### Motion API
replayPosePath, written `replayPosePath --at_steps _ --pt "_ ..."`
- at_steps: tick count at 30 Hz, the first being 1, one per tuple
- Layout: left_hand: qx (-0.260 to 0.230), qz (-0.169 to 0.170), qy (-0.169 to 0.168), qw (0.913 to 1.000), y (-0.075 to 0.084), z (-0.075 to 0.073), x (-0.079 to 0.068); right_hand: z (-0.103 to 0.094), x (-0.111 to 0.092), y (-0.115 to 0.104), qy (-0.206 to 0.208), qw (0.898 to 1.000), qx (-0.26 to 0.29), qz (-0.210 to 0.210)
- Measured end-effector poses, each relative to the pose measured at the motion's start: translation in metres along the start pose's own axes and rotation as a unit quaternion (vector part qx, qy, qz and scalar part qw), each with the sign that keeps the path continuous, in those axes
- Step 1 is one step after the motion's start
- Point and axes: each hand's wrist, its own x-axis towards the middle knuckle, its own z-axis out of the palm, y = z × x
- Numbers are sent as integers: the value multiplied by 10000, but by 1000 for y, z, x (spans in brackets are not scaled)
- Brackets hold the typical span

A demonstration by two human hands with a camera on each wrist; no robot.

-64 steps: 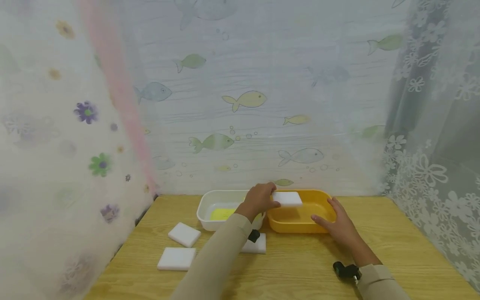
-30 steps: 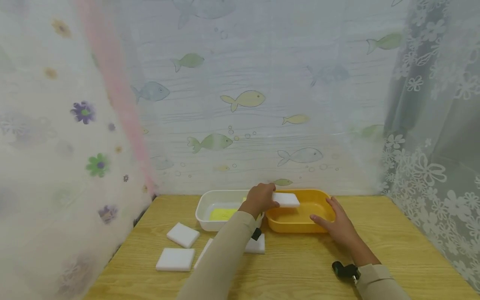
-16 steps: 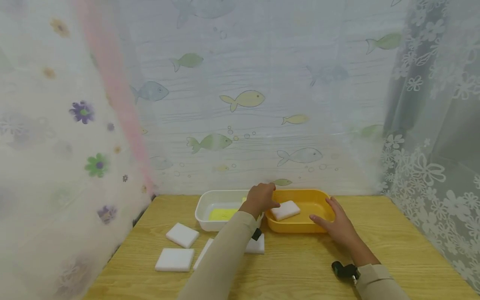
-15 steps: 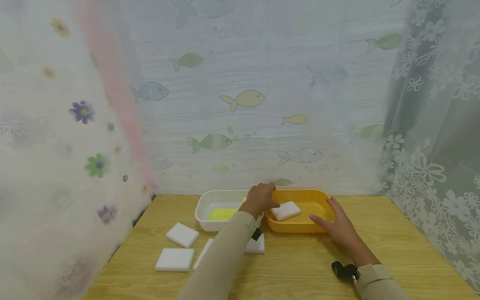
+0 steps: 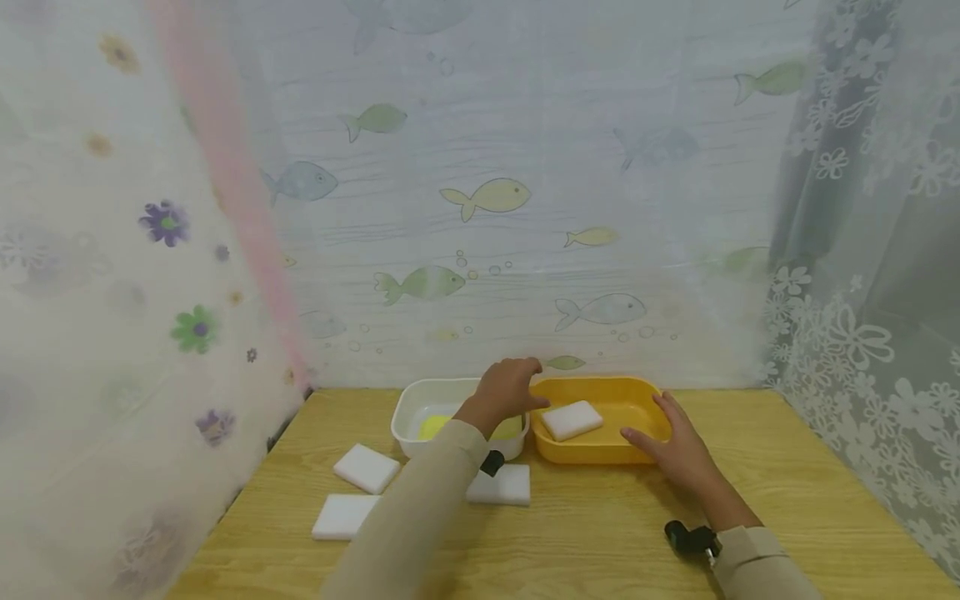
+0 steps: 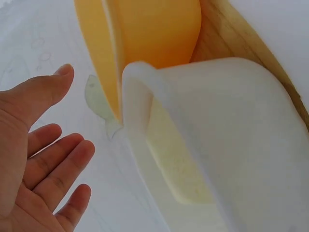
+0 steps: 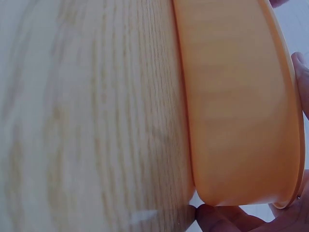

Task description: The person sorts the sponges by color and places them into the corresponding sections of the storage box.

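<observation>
Your left hand (image 5: 502, 393) has its thumb and fingers apart with nothing between them, over the right end of the white tub (image 6: 260, 135). Your right hand (image 5: 681, 448) holds the right end of the orange tub (image 5: 600, 454), thumb at the near rim; just how its fingers wrap the end is hard to make out. The white block (image 5: 572, 420) lies flat in the orange tub's left half, long axis running left to right, right end angled slightly away from you. It looks like light, soft foam, unlikely to slip or break; pinch it gently across its long edges. Yellow pieces (image 5: 433, 427) sit in the white tub. Nearer you, three other white blocks (image 5: 366, 468) show on the table (image 5: 600, 542).
</observation>
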Motion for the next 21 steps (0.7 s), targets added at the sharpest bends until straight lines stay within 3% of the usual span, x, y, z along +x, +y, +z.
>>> replayPosePath --at_steps 10,15,21 --pt "-798 2 529 9954 -16 -20 -26 -1 -1 3 -11 10000 -47 39" --pt "-1350 60 954 9862 -22 -30 -46 -1 1 2 -20 10000 15 -5" --pt "-1678 449 1605 9716 -25 -37 -70 -1 0 2 -30 10000 -7 -27"
